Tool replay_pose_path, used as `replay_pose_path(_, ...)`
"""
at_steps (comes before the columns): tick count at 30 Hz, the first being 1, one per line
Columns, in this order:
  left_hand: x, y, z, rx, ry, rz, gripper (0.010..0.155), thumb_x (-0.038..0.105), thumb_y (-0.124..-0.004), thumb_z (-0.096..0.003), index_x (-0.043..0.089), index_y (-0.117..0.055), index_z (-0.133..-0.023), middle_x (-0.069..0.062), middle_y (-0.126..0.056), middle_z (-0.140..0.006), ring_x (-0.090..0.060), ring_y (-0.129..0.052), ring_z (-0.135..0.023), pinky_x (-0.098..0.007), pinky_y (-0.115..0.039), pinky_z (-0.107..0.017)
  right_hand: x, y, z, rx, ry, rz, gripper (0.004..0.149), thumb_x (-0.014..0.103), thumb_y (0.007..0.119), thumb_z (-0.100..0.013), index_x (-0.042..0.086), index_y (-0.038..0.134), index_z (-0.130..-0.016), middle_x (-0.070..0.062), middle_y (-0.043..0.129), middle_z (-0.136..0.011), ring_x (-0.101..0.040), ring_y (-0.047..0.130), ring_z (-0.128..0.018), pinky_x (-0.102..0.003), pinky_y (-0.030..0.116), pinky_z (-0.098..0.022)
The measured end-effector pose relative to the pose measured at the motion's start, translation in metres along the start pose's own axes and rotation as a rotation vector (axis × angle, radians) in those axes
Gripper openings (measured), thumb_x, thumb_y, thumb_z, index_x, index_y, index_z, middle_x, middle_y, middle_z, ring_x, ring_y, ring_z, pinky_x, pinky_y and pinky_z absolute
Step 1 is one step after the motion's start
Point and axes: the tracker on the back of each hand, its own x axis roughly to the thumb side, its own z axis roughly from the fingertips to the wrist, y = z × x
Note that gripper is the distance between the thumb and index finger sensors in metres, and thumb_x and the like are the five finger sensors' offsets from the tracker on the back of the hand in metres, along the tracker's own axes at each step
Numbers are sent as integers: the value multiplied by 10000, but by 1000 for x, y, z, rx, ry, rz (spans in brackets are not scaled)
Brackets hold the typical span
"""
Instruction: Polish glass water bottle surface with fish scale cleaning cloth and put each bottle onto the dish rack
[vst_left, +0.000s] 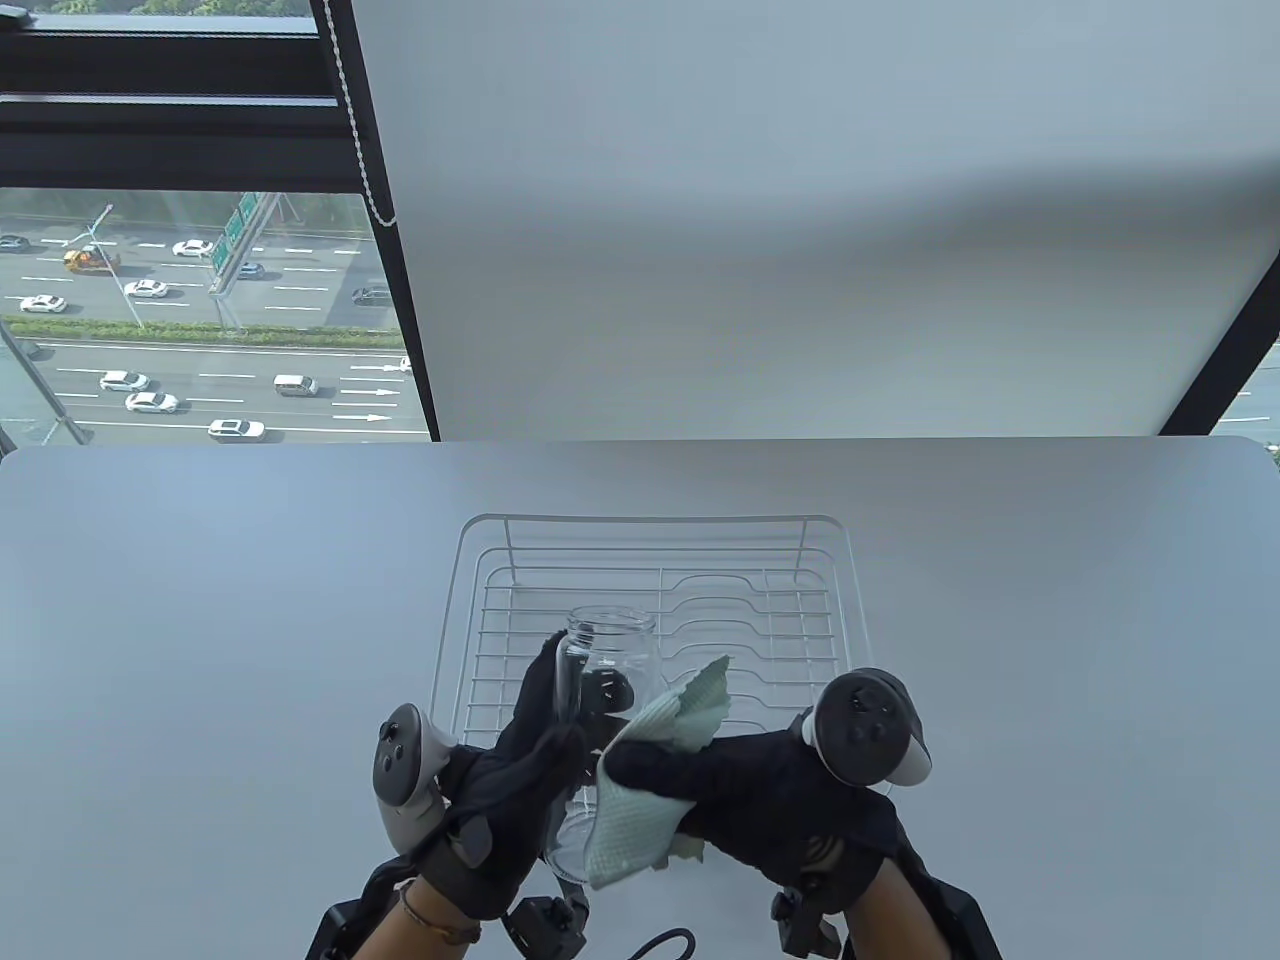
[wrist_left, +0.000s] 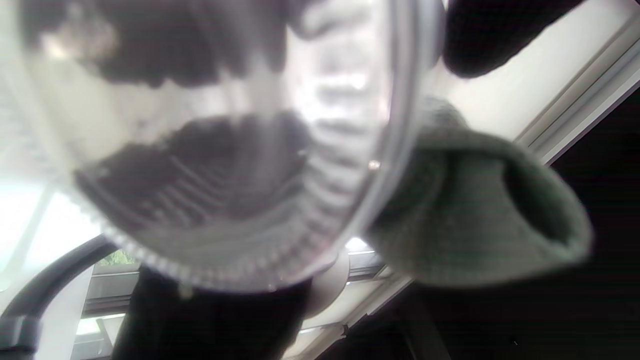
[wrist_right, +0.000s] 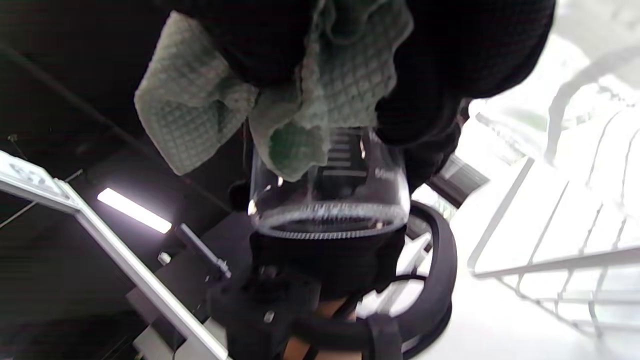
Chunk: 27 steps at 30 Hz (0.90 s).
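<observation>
The glass bottle (vst_left: 600, 690) is being held up off the bench (vst_left: 200, 620), tilted with its open mouth pointing toward twelve o'clock, hanging over the near edge of the dish rack (vst_left: 655, 620). The left hand (vst_left: 510, 780) is wrapping it from the nine o'clock side, fingers curling around the body; in the left wrist view the bottle's ribbed base (wrist_left: 215, 210) is filling most of the picture, blurred. The right hand (vst_left: 740, 790) is gripping the pale green fish scale cloth (vst_left: 640, 790), bunched, and pressing it against the bottle's three o'clock side. One corner of the cloth is sticking up toward one o'clock, another fold is hanging down at six o'clock. In the right wrist view the cloth (wrist_right: 320, 90) is draping over the glass wall (wrist_right: 340, 185) with the gloved fingers (wrist_right: 450, 65) clamping it. The wire rack is sitting at the bench's centre, with nothing visible in it
</observation>
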Motion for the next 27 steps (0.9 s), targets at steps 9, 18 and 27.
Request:
replay_pose_path(9, -2, 1, 1, 81, -22, 30, 927, 608, -695, -536, 168, -137, -1131, -234, -391, -1110, -523, -736, -843, -639, -728, -583, -6, 8, -5, 320, 43, -94, 538, 316, 795, -541, 566, 592, -972, -168, 860, -733, -275, 961, -552, -485, 797, -476)
replay_pose_path(18, 0, -4, -1, -8, -25, 32, 941, 537, -725, -529, 157, -100, -1121, -244, -330, -1123, -556, -675, -884, -664, -682, -630, -4, -5, 1, 10, -20, -49, 544, 325, 805, -528, 568, 598, -969, -141, 878, -718, -250, 967, -528, -465, 809, -459)
replay_pose_path(27, 1, 3, 2, 99, 0, -71, 924, 610, -764, -509, 150, -266, -1137, -239, -514, -1103, -515, -852, -805, -557, -843, -563, -3, -2, 1, -82, 1, 12, 569, 358, 786, -539, 552, 533, -1011, -149, 874, -717, -258, 965, -533, -472, 803, -463)
